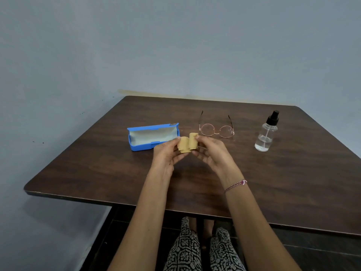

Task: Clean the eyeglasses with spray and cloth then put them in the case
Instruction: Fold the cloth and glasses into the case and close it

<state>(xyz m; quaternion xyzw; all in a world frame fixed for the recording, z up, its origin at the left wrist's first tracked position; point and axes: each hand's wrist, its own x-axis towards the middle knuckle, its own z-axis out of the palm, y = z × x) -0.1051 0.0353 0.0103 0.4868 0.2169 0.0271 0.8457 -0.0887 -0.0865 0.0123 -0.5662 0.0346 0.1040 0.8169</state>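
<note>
Your left hand [166, 153] and right hand [210, 151] are close together above the bench [97, 169], and each one pinches a side of the small yellow cloth [185, 144]. Just behind your left hand sits the open blue case [150, 136]. The eyeglasses [216, 130] lie behind your right hand, arms open. The spray bottle [266, 133] stands far to the right.

Pink-and-white braided thread bracelet [235, 186] at wrist of right hand [212, 153]; black-and-white patterned trousers [185, 251]; forearms [148, 212] bare.
</note>
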